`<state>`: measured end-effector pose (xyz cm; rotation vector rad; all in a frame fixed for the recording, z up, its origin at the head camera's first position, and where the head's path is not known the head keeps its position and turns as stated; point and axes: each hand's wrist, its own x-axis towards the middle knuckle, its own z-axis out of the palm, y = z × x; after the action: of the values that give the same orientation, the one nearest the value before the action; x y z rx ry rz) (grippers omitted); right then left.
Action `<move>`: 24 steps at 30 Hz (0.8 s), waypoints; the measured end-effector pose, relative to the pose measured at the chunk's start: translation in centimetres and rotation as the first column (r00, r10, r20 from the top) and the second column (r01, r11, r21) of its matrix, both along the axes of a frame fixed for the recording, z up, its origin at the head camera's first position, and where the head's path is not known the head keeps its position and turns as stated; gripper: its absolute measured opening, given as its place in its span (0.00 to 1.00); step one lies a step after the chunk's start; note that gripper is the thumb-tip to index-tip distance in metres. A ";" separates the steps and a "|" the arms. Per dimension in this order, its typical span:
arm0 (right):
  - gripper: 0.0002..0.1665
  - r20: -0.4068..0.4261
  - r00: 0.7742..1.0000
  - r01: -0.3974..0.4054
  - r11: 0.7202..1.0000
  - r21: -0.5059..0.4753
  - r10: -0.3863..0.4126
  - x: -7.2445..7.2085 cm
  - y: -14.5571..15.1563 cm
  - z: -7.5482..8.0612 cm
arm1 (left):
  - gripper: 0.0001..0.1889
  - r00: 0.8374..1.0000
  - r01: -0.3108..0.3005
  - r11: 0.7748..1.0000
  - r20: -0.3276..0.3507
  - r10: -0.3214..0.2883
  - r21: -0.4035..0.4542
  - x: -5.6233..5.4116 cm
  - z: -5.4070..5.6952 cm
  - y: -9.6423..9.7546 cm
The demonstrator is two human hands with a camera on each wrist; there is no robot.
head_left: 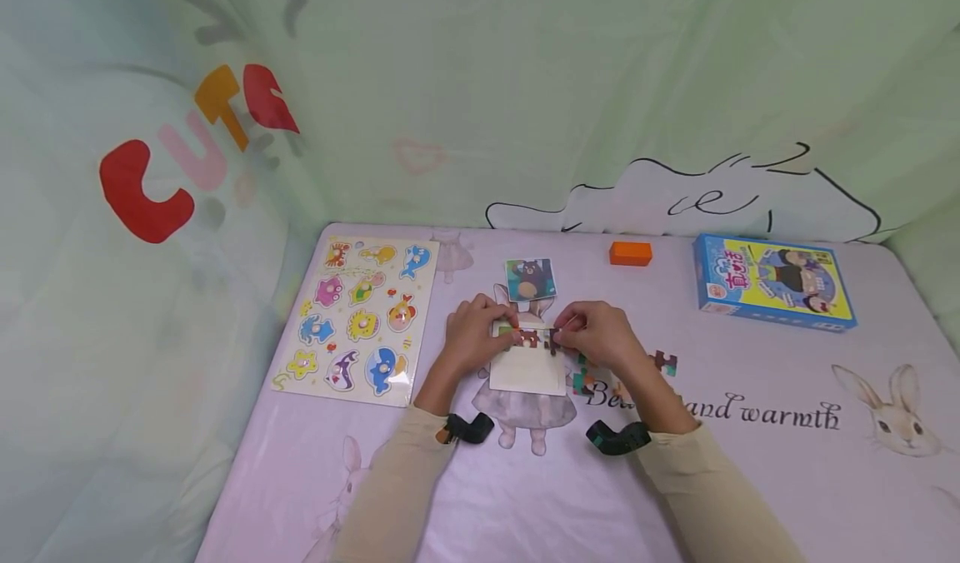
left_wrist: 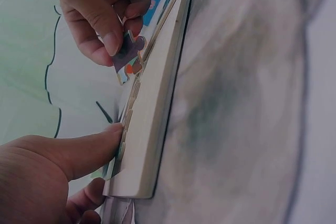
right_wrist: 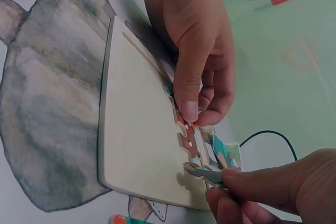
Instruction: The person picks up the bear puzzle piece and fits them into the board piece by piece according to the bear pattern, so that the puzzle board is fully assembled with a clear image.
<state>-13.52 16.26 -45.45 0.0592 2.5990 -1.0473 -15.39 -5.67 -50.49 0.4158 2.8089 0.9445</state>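
Right fingers [left_wrist: 107, 35] pinch a knobbed, dark purple puzzle piece [left_wrist: 125, 55], left fingers [left_wrist: 92, 150] gripping a pale board's [head_left: 527, 373] edge

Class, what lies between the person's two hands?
Brown puzzle pieces lie along the far side of the pale tray, between the left hand and right hand, as the head view shows.

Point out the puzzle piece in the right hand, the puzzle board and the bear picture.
Puzzle piece [left_wrist: 125, 56]: left wrist view, on its dark face.
Puzzle board [head_left: 527, 371]: head view, on its bare surface.
Bear picture [head_left: 532, 280]: head view, on the bear's body.
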 end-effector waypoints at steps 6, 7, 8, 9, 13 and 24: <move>0.08 -0.010 1.000 -0.002 1.000 0.002 0.002 -0.1 -0.3 -0.1 | 0.06 1.000 -0.007 0.999 -0.007 0.007 -0.036 0.0 0.0 0.2; 0.08 -0.008 1.000 -0.001 1.000 0.002 0.001 -0.1 -0.3 -0.1 | 0.05 1.000 -0.009 0.999 -0.007 0.009 -0.054 0.0 0.0 0.2; 0.09 -0.008 1.000 -0.002 1.000 0.004 0.002 -0.1 -0.3 -0.2 | 0.05 1.000 -0.012 0.997 -0.010 0.012 -0.077 0.1 0.0 0.3; 0.09 -0.007 1.000 -0.002 1.000 0.005 0.002 -0.1 -0.4 -0.2 | 0.05 1.000 -0.015 0.995 -0.010 0.014 -0.103 0.1 0.1 0.4; 0.09 -0.006 1.000 -0.001 1.000 0.010 0.001 -0.1 -0.4 -0.1 | 0.07 1.000 -0.023 0.983 -0.019 0.020 -0.183 0.2 0.4 0.7; 0.08 -0.011 1.000 -0.001 1.000 0.026 0.001 0.0 -0.4 0.1 | 0.07 1.000 -0.003 0.994 -0.030 0.000 -0.106 0.3 -0.1 0.4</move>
<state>-13.49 15.89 -45.38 0.0587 2.6228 -1.0166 -15.13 -5.23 -50.63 0.4168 2.8701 0.7918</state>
